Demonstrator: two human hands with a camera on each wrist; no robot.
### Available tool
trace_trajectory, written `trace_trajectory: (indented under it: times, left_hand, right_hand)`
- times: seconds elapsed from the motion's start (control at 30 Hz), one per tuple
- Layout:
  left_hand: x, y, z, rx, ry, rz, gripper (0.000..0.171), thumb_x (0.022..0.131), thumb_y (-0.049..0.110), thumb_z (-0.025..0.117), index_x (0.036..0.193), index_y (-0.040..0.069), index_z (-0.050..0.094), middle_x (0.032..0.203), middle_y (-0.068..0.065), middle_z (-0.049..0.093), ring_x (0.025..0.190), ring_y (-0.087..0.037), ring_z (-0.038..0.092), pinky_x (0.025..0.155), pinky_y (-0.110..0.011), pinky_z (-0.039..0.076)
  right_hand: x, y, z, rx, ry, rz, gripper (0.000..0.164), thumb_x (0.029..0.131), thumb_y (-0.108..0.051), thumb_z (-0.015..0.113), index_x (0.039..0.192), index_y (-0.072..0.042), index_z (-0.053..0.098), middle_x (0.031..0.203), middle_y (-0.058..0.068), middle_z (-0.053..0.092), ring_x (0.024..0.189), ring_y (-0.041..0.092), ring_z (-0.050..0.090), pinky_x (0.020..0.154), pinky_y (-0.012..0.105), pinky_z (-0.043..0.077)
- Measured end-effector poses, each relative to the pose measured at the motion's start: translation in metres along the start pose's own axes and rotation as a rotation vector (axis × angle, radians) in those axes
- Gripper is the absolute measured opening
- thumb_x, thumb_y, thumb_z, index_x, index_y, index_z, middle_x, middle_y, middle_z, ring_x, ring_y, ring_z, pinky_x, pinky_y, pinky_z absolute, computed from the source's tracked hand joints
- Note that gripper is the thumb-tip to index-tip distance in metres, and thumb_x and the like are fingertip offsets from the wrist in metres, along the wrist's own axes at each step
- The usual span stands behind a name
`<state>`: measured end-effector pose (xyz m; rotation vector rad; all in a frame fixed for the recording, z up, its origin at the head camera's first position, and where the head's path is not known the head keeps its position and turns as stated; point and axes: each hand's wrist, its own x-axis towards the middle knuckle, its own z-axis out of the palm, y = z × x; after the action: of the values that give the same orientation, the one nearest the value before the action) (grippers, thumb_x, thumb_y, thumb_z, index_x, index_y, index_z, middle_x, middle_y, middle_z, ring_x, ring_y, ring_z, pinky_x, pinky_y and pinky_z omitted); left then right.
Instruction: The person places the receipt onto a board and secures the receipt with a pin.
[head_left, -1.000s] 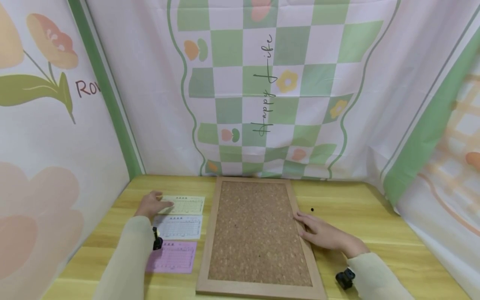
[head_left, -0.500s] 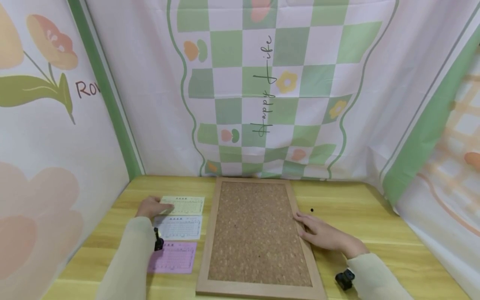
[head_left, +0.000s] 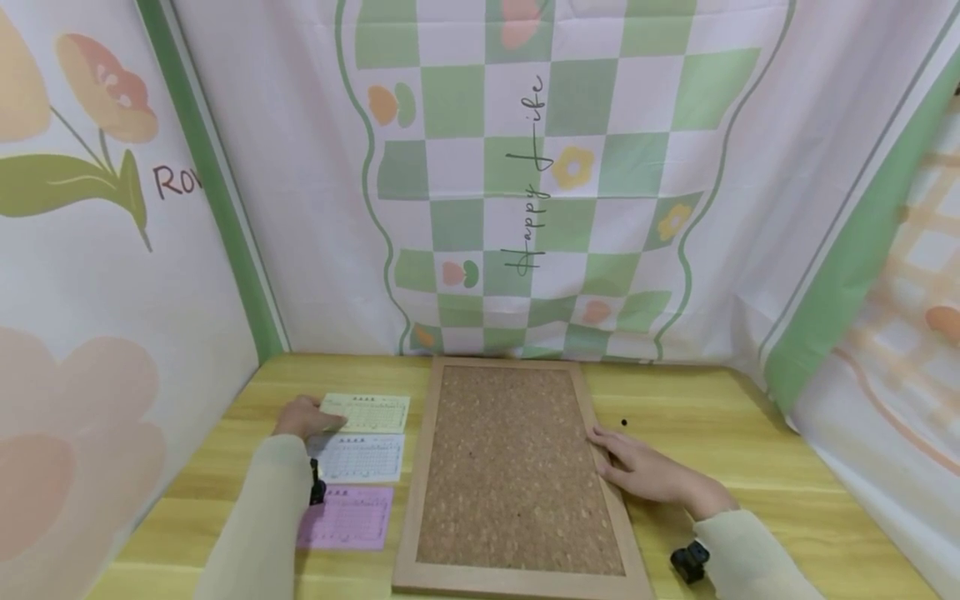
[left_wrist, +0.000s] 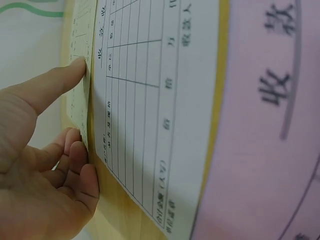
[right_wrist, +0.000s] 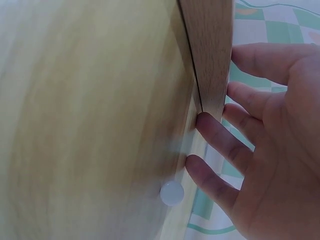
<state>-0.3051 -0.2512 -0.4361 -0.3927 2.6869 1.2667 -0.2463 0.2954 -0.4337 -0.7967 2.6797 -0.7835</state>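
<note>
A second ago my left hand had its fingers raised over the left end of the pale yellow, printed paper slip; now they sit lower, curled in beside that end, while my thumb lies extended on top. Thumb and fingertips look well apart, and I cannot tell whether I pinch the paper. The slip stays flat on the yellow wood-grain table, left of the brown corkboard with a pale wooden frame, above the pale blue printed slip. My right hand has not shifted: its fingers, loosely spread, touch the frame's right edge.
</note>
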Motion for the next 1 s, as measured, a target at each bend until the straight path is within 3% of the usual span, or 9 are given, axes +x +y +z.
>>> trace_trajectory:
  times: [0.4,0.83,1.0]
  left_hand:
    - [0.005,0.0,0.003,0.03,0.017,0.018,0.045,0.087,0.018,0.077,0.119,-0.01,0.062,0.108,-0.024,0.066,0.099,-0.038,0.059,0.091,-0.054,0.046]
    - [0.011,-0.004,0.005,0.056,0.065,0.033,0.064,0.083,0.019,0.08,0.129,-0.01,0.047,0.126,-0.033,0.052,0.112,-0.045,0.05,0.097,-0.059,0.041]
    - [0.012,-0.002,0.006,0.04,0.067,0.044,0.06,0.083,0.017,0.081,0.126,-0.008,0.047,0.122,-0.03,0.055,0.109,-0.043,0.052,0.096,-0.057,0.041]
  right_hand:
    - [0.0,0.002,0.001,0.017,-0.006,0.018,0.062,0.106,-0.032,0.051,0.153,0.005,0.032,0.157,0.033,0.022,0.141,0.055,0.019,0.108,0.069,0.023]
    - [0.001,0.001,0.0,0.026,-0.008,0.017,0.063,0.107,-0.033,0.05,0.152,0.006,0.032,0.157,0.034,0.022,0.141,0.055,0.019,0.107,0.069,0.023]
    - [0.001,0.0,0.0,0.022,-0.001,0.013,0.063,0.107,-0.033,0.049,0.152,0.007,0.032,0.156,0.034,0.023,0.141,0.056,0.02,0.107,0.069,0.023]
